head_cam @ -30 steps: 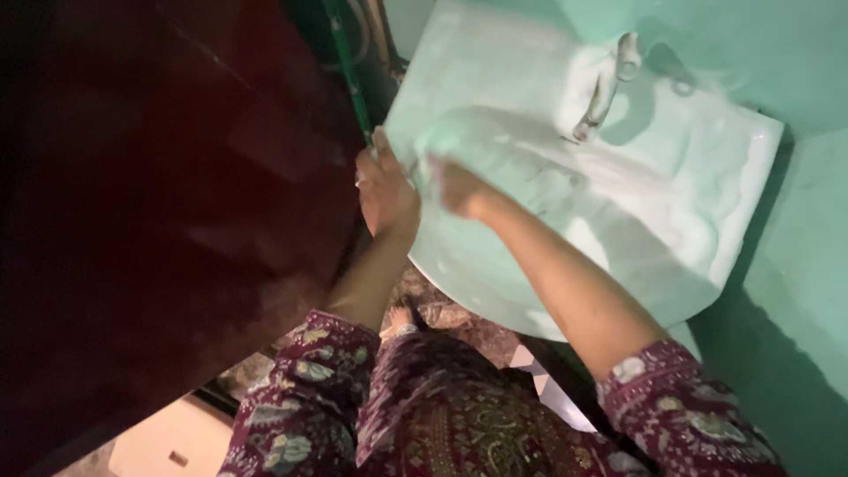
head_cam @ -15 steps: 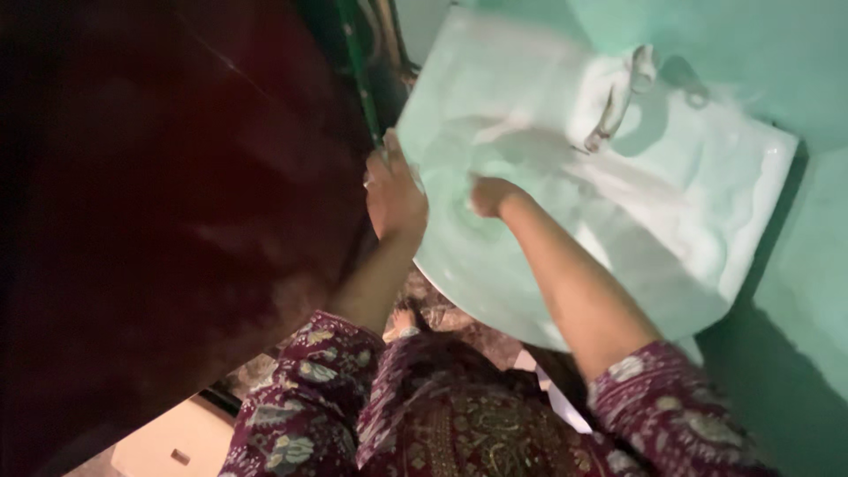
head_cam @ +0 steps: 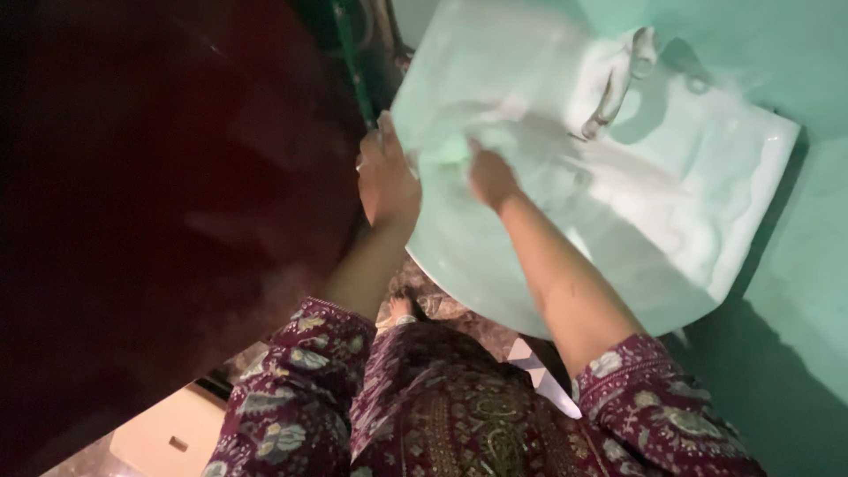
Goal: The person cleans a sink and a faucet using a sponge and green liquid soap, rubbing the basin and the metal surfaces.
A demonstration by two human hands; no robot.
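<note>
The right hand (head_cam: 491, 175) is reaching into the sink (head_cam: 618, 221), fingers curled on what looks like a pale green cloth (head_cam: 446, 148) pressed to the basin's left wall; the grip is blurred. The left hand (head_cam: 386, 181) is lying flat, open, on the left rim, just beside it. The tap (head_cam: 618, 84) is standing beyond, to the right.

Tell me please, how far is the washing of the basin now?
Done: pale film covers much of the wash basin around the tap. In hand: the right hand presses a light green pad in the bowl; the left hand rests on the rim. Left: the film is not rinsed off.
</note>
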